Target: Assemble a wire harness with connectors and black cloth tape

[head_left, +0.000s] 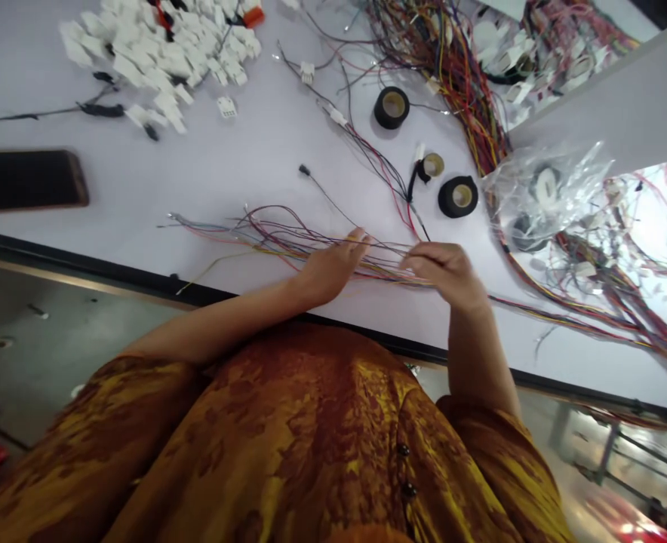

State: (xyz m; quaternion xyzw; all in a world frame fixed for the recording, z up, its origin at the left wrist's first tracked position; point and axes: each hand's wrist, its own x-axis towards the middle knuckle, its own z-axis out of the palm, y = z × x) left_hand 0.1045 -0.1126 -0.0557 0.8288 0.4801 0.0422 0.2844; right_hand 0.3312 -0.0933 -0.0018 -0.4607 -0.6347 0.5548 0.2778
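Note:
A loose bundle of thin coloured wires [277,240] runs along the front of the table, its stripped ends fanned out to the left. My left hand [333,270] lies across this bundle, fingers stretched out over the wires. Just to its right, my right hand [444,273] is closed in a pinch on some of the wires, slightly blurred; its fingertips partly hide them. A thin lead with a small black connector [305,170] reaches toward my hands from behind. Past my right hand, the wires continue as a longer harness [565,318].
White connector housings [158,56] are heaped at the back left, near a dark phone [25,179]. Black tape rolls [391,107] [458,197] lie behind my right hand. A thick wire bundle [458,83] and a clear plastic bag [554,188] are on the right. The table's black edge [101,260] runs before me.

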